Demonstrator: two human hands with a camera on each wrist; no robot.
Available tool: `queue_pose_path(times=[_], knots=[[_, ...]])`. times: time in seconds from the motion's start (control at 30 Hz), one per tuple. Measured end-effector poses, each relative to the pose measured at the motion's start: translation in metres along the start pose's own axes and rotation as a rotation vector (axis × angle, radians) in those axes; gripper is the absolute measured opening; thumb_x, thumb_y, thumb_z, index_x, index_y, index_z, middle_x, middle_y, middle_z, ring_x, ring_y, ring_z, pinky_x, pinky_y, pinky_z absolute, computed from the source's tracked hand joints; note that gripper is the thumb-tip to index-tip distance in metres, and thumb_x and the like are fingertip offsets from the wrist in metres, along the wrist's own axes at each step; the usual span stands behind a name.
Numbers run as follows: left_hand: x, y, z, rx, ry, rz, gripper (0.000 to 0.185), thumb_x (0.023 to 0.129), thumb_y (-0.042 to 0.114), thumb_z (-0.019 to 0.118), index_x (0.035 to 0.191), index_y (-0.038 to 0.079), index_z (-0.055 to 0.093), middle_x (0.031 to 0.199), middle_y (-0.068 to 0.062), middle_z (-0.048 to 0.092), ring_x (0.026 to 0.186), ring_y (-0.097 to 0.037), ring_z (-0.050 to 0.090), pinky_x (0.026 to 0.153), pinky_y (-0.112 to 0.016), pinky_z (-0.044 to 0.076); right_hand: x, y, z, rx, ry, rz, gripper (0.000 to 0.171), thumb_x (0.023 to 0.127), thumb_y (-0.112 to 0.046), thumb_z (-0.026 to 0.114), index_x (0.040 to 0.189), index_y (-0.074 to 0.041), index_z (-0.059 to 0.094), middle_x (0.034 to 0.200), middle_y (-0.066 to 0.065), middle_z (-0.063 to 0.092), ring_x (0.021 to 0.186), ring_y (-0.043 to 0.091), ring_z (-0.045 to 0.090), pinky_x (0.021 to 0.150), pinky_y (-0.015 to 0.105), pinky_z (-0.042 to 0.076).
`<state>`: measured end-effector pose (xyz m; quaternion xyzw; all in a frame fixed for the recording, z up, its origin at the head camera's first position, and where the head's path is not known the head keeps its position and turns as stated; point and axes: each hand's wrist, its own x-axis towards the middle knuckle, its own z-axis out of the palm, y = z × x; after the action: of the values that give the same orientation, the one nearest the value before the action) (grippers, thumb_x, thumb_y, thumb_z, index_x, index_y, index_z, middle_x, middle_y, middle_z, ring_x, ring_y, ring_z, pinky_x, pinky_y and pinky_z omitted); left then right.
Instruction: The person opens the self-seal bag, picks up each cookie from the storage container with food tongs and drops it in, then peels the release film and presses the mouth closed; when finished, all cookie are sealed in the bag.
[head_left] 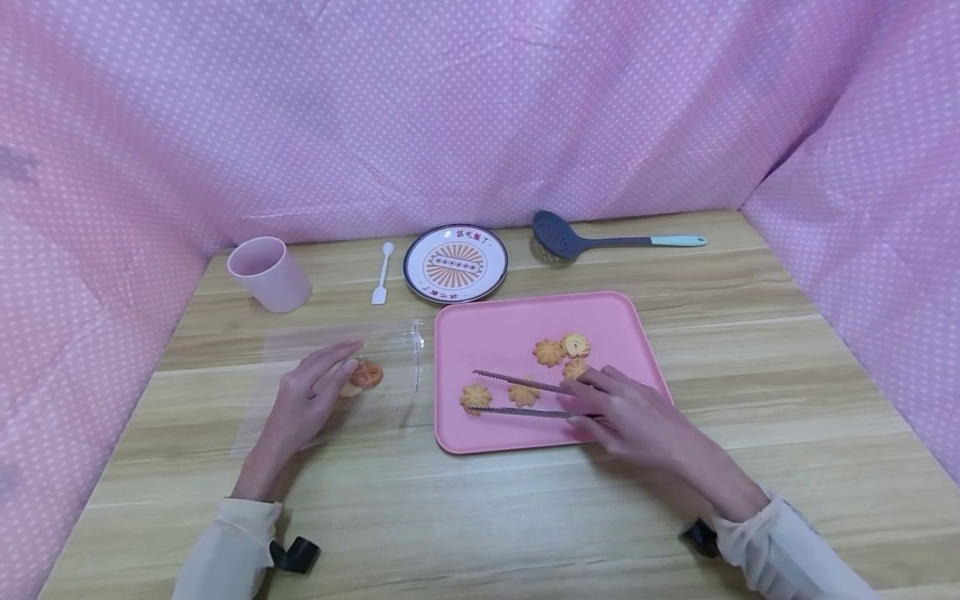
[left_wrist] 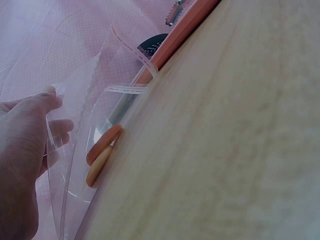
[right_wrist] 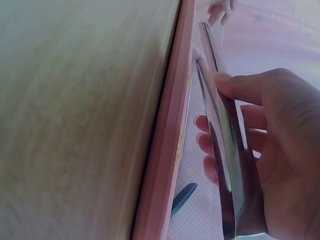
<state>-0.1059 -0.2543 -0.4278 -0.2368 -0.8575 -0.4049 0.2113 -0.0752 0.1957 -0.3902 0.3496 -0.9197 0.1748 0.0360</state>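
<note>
My right hand (head_left: 637, 412) grips metal tongs (head_left: 528, 412), thumb on one arm and fingers on the other. The tongs' tips are spread apart over the pink tray (head_left: 480, 333), one overlapping a flower-shaped cookie (head_left: 476, 395) at its left side. Several more such cookies lie on the tray, one partly behind my fingers. To the left, my left hand (head_left: 307, 396) pinches the film of a clear zip bag (left_wrist: 80, 120), lifting its upper layer. Inside the bag lie a brown pretzel-shaped cookie (head_left: 367, 374) and a paler one (left_wrist: 99, 166) against it.
Along the back stand a pink cup (head_left: 273, 279), a small white spatula (head_left: 382, 275), a patterned plate (head_left: 456, 263) close behind the tray, and a dark slotted skimmer (head_left: 558, 236) with a mint handle. Pink dotted cloth hangs behind and beside the wooden table (head_left: 450, 517).
</note>
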Motion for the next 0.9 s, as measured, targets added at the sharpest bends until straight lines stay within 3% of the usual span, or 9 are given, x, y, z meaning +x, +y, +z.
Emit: queue_pose_path(times=[0.37,0.9], knots=[[0.0003,-0.0003,-0.0001,-0.002,-0.008,-0.015,0.041,0.092,-0.014,0.067,0.13,0.002,0.07,0.13,-0.014,0.07,0.124,-0.029,0.061,0.108,-0.016,0.04,0.0001,0.0035,-0.0009,-0.016,-0.031,-0.038,0.043,0.093,-0.021,0.079,0.133,-0.01,0.069,0.122,0.009,0.069,0.106,0.024,0.064,0.088,0.043,0.058],[0.0002,0.0012,0.0002,-0.014,0.002,-0.009,0.041,0.092,-0.015,0.066,0.129,0.001,0.071,0.129,-0.014,0.07,0.123,-0.03,0.061,0.108,-0.016,0.041,0.0037,0.0067,0.0021,-0.069,0.008,-0.11,0.04,0.09,-0.017,0.082,0.127,-0.008,0.072,0.114,0.008,0.07,0.097,0.022,0.064,0.08,0.038,0.059]])
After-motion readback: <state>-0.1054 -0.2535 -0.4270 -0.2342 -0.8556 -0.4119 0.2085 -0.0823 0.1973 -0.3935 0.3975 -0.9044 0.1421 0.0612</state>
